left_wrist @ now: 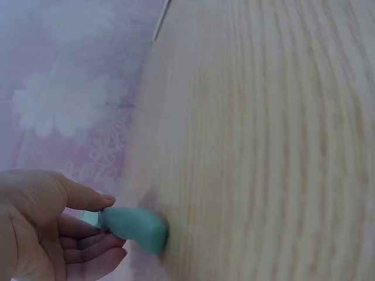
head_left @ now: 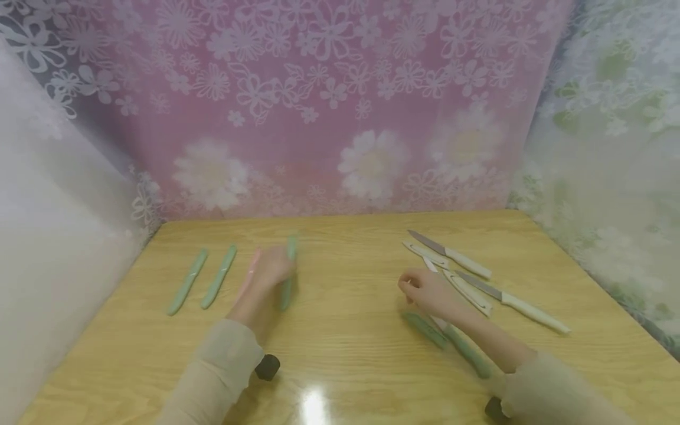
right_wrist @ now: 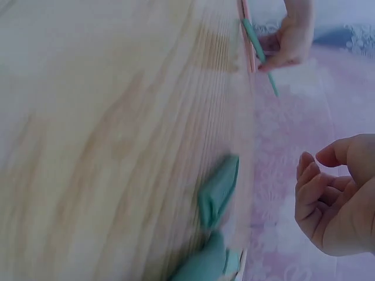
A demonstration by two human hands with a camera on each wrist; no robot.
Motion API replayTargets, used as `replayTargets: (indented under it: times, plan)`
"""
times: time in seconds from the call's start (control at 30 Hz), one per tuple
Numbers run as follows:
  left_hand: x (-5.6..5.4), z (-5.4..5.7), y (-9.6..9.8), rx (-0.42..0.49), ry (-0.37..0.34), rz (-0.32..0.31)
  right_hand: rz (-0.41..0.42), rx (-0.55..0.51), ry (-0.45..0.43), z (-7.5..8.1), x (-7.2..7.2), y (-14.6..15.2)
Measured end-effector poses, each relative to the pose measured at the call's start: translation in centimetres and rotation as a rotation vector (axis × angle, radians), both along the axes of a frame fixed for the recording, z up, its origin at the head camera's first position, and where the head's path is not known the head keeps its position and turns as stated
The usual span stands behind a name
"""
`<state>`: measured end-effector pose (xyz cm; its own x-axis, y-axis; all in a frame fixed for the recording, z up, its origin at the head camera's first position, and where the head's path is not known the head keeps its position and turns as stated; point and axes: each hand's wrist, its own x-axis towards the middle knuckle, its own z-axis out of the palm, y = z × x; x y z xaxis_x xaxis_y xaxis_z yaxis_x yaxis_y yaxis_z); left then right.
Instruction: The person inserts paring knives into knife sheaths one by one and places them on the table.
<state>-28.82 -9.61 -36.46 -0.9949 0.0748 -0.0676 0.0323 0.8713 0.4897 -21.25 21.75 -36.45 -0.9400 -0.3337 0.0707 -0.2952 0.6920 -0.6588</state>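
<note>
My left hand pinches a green sheathed knife between thumb and fingers, at the left middle of the table. Its rounded green end points away from the hand in the left wrist view. Close beside that hand lies a pink knife, partly covered by it. With loosely curled fingers and nothing in them, my right hand hovers over the right side. Below it are a green sheath and a green-handled knife, whose blade is partly hidden by the wrist.
Two more green sheathed knives lie side by side at the left. Toward the right are a white-handled knife, another white-handled knife, and white sheaths. Flowered curtains enclose the wooden table.
</note>
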Motion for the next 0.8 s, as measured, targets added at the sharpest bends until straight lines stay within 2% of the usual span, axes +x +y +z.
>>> replayTargets:
  times: [0.17,0.37,0.5,0.67,0.73,0.77,0.8]
  plan:
    - [0.0,-1.0,-1.3,-0.045,-0.023,0.013,-0.036,0.111,0.053,-0.2,0.4,2.5]
    - [0.3,-1.2,-1.8,-0.077,0.012,0.021,-0.027,0.213,0.123,-0.8,1.0,4.4]
    - [0.1,-1.3,-2.0,-0.112,0.033,0.017,-0.018,0.257,0.102,-0.8,2.0,5.0]
    - [-0.3,-1.4,-2.2,-0.144,0.023,0.019,-0.007,0.294,0.086,-0.8,3.2,5.4]
    - [-0.2,-1.4,-2.1,-0.156,0.039,0.01,0.007,0.304,0.093,-0.8,3.6,5.7]
    - [-0.1,-1.4,-1.9,-0.17,0.071,-0.001,0.014,0.308,0.097,-0.8,3.7,5.8]
    - [0.2,-1.4,-1.6,-0.125,0.12,-0.016,0.018,0.317,0.101,-0.8,3.9,5.9]
